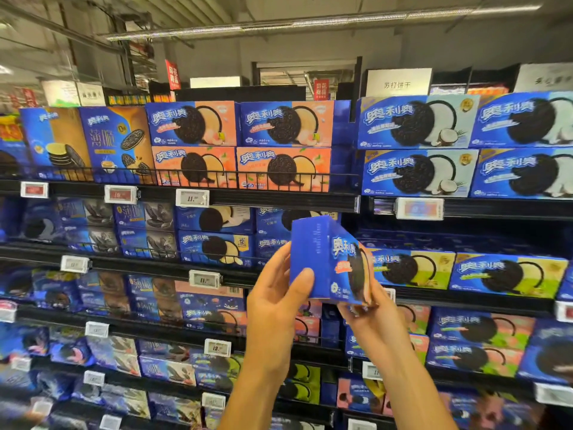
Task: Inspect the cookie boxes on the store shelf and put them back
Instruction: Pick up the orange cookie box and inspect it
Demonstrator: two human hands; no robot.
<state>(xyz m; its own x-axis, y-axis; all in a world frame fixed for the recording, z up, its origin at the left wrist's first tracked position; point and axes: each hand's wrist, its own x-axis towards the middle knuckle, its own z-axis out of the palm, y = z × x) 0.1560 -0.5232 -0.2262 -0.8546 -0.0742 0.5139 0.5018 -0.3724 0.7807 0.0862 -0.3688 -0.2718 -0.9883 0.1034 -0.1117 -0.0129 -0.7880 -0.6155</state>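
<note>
Both hands hold one blue cookie box point(322, 259) in front of shelf point(279, 201). Left hand point(276, 302) thumb curled on its side; right hand point(369, 308) fingers grip bottom edge.

The held cookie box point(328, 259) is turned edge-on, so its front shows only as a narrow sliver, and its lower right corner covers most of the right hand point(366, 308), whose fingers cannot be made out. The boxes on the lower left shelves point(93, 346) are blurred past reading, and the figures on the small price tags point(96, 329) there cannot be told. The coconut-flavour boxes point(527, 119) at the far right are cut off by the frame's edge.
</note>
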